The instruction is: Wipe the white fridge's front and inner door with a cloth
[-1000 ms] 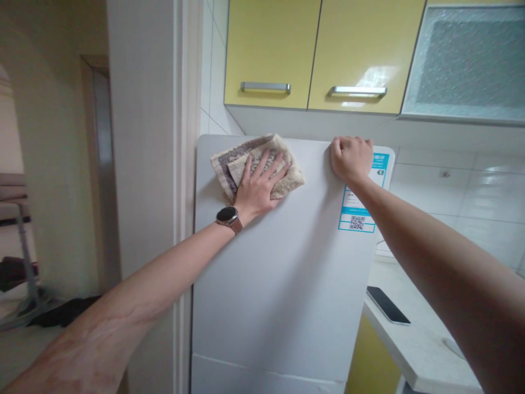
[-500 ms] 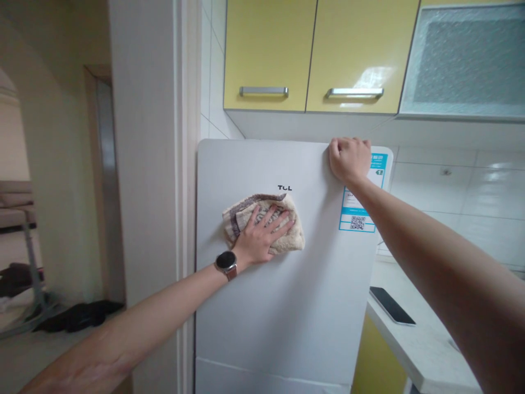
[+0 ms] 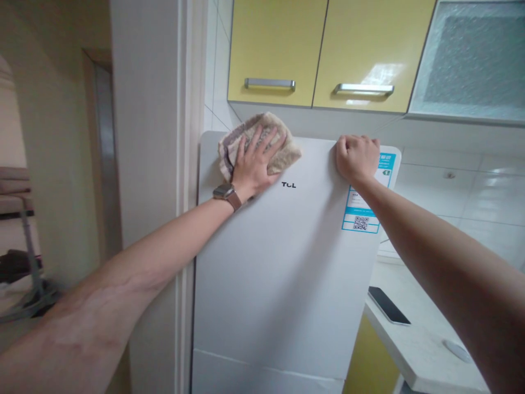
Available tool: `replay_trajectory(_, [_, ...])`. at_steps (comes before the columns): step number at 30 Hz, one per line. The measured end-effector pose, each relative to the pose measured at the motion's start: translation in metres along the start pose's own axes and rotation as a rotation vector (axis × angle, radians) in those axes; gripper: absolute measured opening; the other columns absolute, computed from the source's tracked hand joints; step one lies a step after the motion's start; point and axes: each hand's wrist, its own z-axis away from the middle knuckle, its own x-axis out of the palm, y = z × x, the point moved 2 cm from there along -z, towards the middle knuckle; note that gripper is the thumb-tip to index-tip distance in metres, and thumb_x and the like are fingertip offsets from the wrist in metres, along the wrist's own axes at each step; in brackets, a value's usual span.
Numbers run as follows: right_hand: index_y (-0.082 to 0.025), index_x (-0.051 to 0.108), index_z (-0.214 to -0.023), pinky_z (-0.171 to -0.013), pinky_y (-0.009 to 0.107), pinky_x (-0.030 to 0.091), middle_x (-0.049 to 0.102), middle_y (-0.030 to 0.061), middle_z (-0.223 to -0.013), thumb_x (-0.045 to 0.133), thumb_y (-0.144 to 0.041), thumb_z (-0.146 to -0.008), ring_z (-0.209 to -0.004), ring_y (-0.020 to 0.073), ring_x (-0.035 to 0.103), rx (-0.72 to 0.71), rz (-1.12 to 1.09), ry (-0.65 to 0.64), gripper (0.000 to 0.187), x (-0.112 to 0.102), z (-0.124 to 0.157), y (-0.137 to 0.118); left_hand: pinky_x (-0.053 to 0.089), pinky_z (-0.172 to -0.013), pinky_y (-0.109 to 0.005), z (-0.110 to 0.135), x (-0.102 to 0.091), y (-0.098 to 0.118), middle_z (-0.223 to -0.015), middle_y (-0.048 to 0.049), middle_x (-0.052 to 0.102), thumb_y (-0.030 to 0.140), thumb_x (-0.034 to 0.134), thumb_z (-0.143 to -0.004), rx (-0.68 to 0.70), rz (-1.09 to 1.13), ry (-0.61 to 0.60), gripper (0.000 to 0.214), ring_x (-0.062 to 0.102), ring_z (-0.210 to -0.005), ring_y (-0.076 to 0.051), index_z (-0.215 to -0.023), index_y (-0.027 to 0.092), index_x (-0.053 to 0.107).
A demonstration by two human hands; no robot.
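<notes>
My left hand, with a watch on its wrist, holds a folded beige towel with a purplish-grey border pressed against the white fridge door. Its fingers are spread over the cloth, and the towel's upper part reaches above the door's top edge. To the right, my right hand is closed over that same top edge, knuckles up; its fingertips are out of sight. Below the towel is a black TCL logo. A blue and white label is partly covered by my right hand and forearm.
Yellow wall cabinets with metal handles hang just above the fridge. A door frame stands close on the left. At the lower right, a phone and a small pale oval object lie on the white counter.
My left hand has slid the towel upward, from below the logo to the door's top edge. My right hand keeps its place on the edge. The view has shifted slightly.
</notes>
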Motion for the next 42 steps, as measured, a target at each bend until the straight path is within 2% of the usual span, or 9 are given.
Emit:
replay_trajectory(3, [-0.019, 0.073, -0.093, -0.098, 0.05, 0.032, 0.073, 0.017, -0.104, 0.018, -0.045, -0.108, -0.107, 0.0335, 0.06, 0.01, 0.013, -0.01, 0.062, 0.0, 0.0, -0.001, -0.005, -0.133, -0.046, -0.034, 0.0, -0.015, -0.166, 0.0079, 0.04, 0.059, 0.048, -0.093, -0.122, 0.034, -0.023, 0.075, 0.013, -0.16, -0.027, -0.162, 0.032, 0.037])
replay_trajectory(6, [-0.017, 0.073, -0.094, -0.095, 0.048, 0.03, 0.073, 0.0186, -0.106, 0.021, -0.041, -0.108, -0.104, 0.0313, 0.059, 0.026, 0.044, -0.022, 0.059, 0.001, -0.002, 0.0, -0.005, -0.133, -0.044, -0.046, 0.007, -0.021, -0.157, -0.0007, 0.05, 0.062, 0.047, -0.095, -0.172, 0.018, -0.015, 0.072, 0.015, -0.156, -0.026, -0.156, 0.024, 0.042])
replay_trajectory(11, [-0.01, 0.073, -0.099, -0.092, 0.045, 0.027, 0.073, 0.0212, -0.108, 0.023, -0.03, -0.108, -0.102, 0.0265, 0.057, 0.038, 0.087, -0.041, 0.055, 0.003, -0.006, 0.0, -0.005, -0.132, -0.048, -0.042, 0.009, -0.016, -0.152, 0.002, 0.052, 0.065, 0.045, -0.096, -0.176, 0.021, 0.02, 0.074, 0.009, -0.155, -0.026, -0.158, 0.027, 0.035])
replay_trajectory(16, [-0.009, 0.073, -0.099, -0.091, 0.044, 0.026, 0.073, 0.0226, -0.11, 0.027, -0.03, -0.107, -0.099, 0.0258, 0.058, 0.06, 0.087, -0.041, 0.051, 0.003, -0.007, -0.001, 0.011, -0.133, -0.053, -0.037, -0.003, -0.01, -0.155, 0.0017, 0.05, 0.066, 0.048, -0.086, -0.22, 0.032, 0.018, 0.076, 0.033, -0.146, -0.033, -0.154, 0.033, 0.046])
replay_trajectory(21, [-0.013, 0.07, -0.099, -0.091, 0.044, 0.025, 0.072, 0.0223, -0.111, 0.024, -0.034, -0.108, -0.1, 0.0267, 0.056, 0.07, 0.087, -0.079, 0.051, -0.002, -0.005, -0.004, 0.009, -0.134, -0.054, -0.036, -0.004, -0.011, -0.152, 0.0118, 0.055, 0.081, 0.047, -0.071, -0.224, 0.101, 0.01, 0.091, 0.009, -0.159, -0.037, -0.156, 0.05, 0.04])
replay_trajectory(26, [-0.014, 0.068, -0.099, -0.093, 0.045, 0.025, 0.07, 0.0227, -0.111, 0.019, -0.034, -0.108, -0.1, 0.0271, 0.055, 0.065, 0.099, -0.1, 0.054, -0.005, -0.004, -0.006, 0.008, -0.134, -0.051, -0.034, -0.003, -0.01, -0.159, 0.0022, 0.048, 0.068, 0.048, -0.079, -0.229, 0.06, 0.034, 0.084, 0.029, -0.153, -0.036, -0.156, 0.036, 0.047])
replay_trajectory(32, [-0.013, 0.071, -0.097, -0.093, 0.043, 0.027, 0.073, 0.0199, -0.108, 0.026, -0.032, -0.107, -0.096, 0.0246, 0.056, 0.076, 0.086, -0.052, 0.05, -0.004, -0.004, -0.006, 0.006, -0.134, -0.049, -0.033, -0.004, -0.011, -0.16, 0.0087, 0.047, 0.073, 0.04, -0.076, -0.245, 0.032, 0.004, 0.09, 0.02, -0.158, -0.033, -0.161, 0.043, 0.037])
replay_trajectory(36, [-0.013, 0.071, -0.099, -0.092, 0.043, 0.026, 0.073, 0.0206, -0.111, 0.026, -0.033, -0.107, -0.097, 0.0244, 0.056, 0.073, 0.087, -0.076, 0.05, -0.004, -0.004, -0.006, 0.006, -0.135, -0.045, -0.033, -0.004, -0.011, -0.159, 0.0155, 0.047, 0.078, 0.044, -0.068, -0.266, 0.017, -0.017, 0.101, -0.003, -0.163, -0.026, -0.163, 0.046, 0.032])
replay_trajectory(42, [-0.017, 0.068, -0.096, -0.092, 0.045, 0.026, 0.072, 0.0214, -0.11, 0.021, -0.034, -0.107, -0.097, 0.0267, 0.055, 0.052, 0.084, -0.083, 0.051, -0.005, -0.004, -0.006, 0.002, -0.137, -0.045, -0.029, -0.003, -0.009, -0.162, 0.0135, 0.042, 0.07, 0.049, -0.076, -0.292, 0.066, -0.009, 0.095, 0.006, -0.161, -0.033, -0.165, 0.042, 0.032])
